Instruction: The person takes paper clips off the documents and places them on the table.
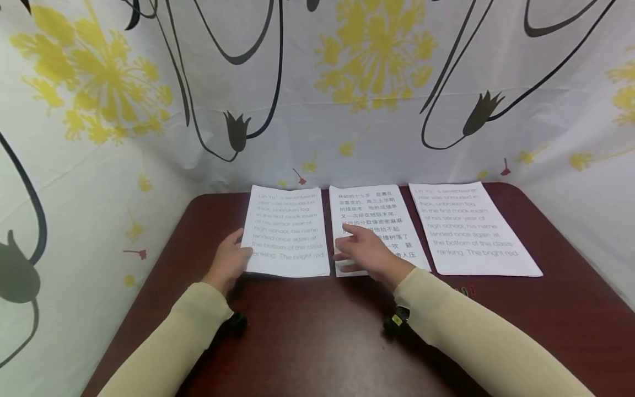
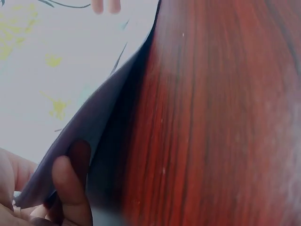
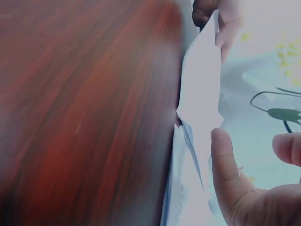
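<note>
Three stacks of white printed paper lie in a row on the table. The left paper stack has English text, and my left hand grips its left edge. In the left wrist view, thumb and fingers pinch the paper, whose edge bends up off the wood. My right hand hovers over the middle paper stack, which has Chinese text, and covers part of it. Its fingers are spread and relaxed in the right wrist view, the thumb beside the paper, holding nothing.
The right paper stack, also in English, lies apart. Small coloured clip-like items show beside the right sleeve, partly hidden. The dark red table meets a patterned white cloth at the back and sides.
</note>
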Motion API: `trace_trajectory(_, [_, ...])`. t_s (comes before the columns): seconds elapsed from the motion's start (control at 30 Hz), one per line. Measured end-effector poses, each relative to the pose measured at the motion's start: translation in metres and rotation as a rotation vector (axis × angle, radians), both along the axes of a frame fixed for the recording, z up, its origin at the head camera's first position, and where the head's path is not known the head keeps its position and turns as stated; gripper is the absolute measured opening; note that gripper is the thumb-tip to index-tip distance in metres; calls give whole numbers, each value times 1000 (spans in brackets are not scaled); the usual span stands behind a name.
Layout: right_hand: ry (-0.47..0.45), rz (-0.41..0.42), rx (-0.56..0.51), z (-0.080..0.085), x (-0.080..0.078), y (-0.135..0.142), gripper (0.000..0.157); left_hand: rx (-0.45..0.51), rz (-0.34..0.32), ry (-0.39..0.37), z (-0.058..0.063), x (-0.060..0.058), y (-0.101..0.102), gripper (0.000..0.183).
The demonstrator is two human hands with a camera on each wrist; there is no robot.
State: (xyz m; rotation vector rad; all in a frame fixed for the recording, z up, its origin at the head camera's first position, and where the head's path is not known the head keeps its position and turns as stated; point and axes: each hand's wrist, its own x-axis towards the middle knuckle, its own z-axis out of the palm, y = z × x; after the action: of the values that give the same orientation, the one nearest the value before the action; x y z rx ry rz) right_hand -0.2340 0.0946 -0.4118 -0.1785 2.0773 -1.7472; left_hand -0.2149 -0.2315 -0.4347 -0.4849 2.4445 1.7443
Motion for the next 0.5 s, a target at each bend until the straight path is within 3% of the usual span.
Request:
trace_trajectory(0.13, [32,7,0,8,6,22,72,-47,-16,-19,3,-1,-4,77])
trace_trajectory(0.27, [93,3,31,20,12,49,74,-89,-18,13,7,-1,-7,75])
trace_trajectory(0.5, [228,-27,190,42,21,104,75,-179,-1,60,18,0,-15,71])
